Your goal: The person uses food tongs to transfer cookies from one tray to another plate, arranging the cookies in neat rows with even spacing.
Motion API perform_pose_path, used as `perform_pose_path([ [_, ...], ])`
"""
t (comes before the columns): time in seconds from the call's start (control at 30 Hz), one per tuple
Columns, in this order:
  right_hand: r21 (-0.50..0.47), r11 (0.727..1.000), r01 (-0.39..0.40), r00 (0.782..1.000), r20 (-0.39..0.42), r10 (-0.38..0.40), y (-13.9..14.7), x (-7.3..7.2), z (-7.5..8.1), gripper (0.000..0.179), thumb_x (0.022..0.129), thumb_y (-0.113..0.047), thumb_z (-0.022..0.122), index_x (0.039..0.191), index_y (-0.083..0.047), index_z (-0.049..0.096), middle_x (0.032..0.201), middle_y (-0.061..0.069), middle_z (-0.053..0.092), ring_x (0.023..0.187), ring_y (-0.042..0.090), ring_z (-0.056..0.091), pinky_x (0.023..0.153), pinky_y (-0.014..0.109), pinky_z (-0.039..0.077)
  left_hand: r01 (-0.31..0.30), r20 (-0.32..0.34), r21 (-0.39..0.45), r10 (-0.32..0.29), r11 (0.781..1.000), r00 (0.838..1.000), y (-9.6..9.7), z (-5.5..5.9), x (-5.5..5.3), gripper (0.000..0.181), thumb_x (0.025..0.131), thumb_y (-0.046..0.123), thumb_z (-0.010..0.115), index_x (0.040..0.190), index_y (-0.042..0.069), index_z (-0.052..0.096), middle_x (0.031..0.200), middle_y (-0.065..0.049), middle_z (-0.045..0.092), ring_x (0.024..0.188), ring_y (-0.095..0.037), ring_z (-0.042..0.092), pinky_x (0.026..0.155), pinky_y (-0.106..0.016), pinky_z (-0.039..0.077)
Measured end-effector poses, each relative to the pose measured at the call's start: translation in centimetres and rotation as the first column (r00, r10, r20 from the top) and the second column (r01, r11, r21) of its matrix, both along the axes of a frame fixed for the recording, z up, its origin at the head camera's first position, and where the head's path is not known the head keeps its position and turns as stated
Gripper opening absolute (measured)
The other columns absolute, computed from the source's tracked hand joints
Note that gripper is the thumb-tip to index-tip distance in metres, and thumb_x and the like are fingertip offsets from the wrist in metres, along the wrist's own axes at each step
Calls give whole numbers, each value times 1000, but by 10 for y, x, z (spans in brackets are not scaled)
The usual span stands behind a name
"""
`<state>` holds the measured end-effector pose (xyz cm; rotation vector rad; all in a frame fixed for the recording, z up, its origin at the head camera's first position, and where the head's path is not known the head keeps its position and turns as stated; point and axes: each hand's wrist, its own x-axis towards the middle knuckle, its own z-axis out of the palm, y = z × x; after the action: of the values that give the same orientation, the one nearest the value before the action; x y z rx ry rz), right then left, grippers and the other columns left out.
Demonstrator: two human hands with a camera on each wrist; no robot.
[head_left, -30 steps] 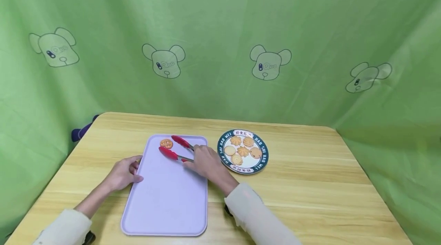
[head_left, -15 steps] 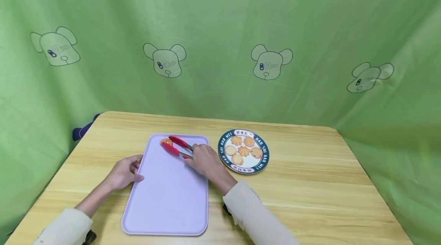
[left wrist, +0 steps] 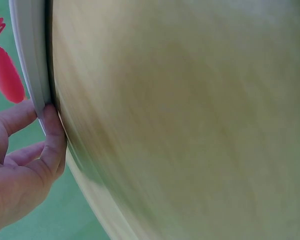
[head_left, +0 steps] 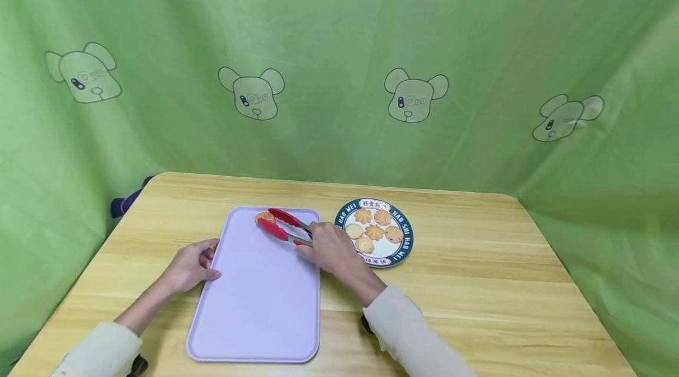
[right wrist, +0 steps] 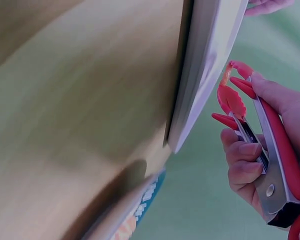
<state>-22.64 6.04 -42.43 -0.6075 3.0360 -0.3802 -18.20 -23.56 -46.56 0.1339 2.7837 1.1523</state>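
Observation:
My left hand (head_left: 188,266) pinches the left rim of a lilac tray (head_left: 254,312), thumb on the upper side and fingers below, as the left wrist view (left wrist: 25,175) also shows. In my right hand (head_left: 330,252) I grip metal tongs with red tips (head_left: 273,230) and red handle pads (right wrist: 282,150). Between those tips sits a round orange-brown cookie (head_left: 264,217), partly covered by them, over the tray's far end. Whether the cookie touches the tray is hard to tell.
A round plate with a dark green rim (head_left: 407,240) stands right of the tray, bearing several pale cookies (head_left: 374,232). My right wrist partly covers its near left side. The wooden table (head_left: 477,283) ends at a green curtain (head_left: 339,147) behind.
The tongs' tips first moved left around the cookie and came closer together. Tongs and cookie have since shifted a little to the right. My left hand and the tray stay put.

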Motion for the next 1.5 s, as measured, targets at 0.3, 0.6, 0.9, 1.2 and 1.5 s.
perform_pose_path([
  [0.3, -41, 999, 21, 1000, 3, -20, 47, 12, 13, 40, 83, -48, 67, 88, -9, 60, 61, 0, 46, 49, 11, 41, 40, 22, 33, -10, 14, 16, 10, 1000, 1000, 1, 0, 2, 74, 69, -2, 76, 133, -16, 41, 97, -15, 59, 81, -18, 58, 63, -20, 50],
  [0.6, -86, 995, 53, 997, -58, -58, 112, 34, 19, 47, 79, -45, 72, 101, -5, 65, 75, 5, 63, 54, 10, 47, 43, 19, 37, -14, 16, 14, 14, 1000, 1000, 2, 1, 2, 74, 69, -3, 76, 133, -15, 41, 96, -15, 58, 80, -18, 58, 62, -21, 50],
  [0.9, -107, 987, 117, 989, -75, -125, 172, 57, 17, 46, 78, -45, 72, 101, -6, 67, 70, 0, 59, 57, 9, 45, 47, 20, 36, -11, 7, -9, 11, 1000, 1000, 2, -1, 3, 74, 69, -1, 77, 132, -16, 42, 98, -16, 60, 82, -19, 59, 63, -21, 50],
  [1.2, -94, 978, 188, 980, -52, -193, 215, 79, 12, 31, 80, -38, 73, 90, -11, 63, 60, -5, 45, 51, 7, 38, 42, 19, 31, -9, 3, -16, 9, 1000, 1000, 3, 0, 3, 73, 69, -1, 77, 132, -16, 42, 97, -16, 60, 81, -19, 60, 62, -21, 50],
  [1.5, -39, 980, 196, 980, -28, -197, 226, 84, 8, 40, 82, -40, 70, 103, -6, 64, 59, -4, 44, 49, 7, 36, 41, 20, 29, -11, 7, -4, 11, 1000, 1000, 3, 0, 2, 74, 69, -2, 77, 132, -16, 42, 97, -16, 60, 81, -19, 59, 61, -21, 51],
])
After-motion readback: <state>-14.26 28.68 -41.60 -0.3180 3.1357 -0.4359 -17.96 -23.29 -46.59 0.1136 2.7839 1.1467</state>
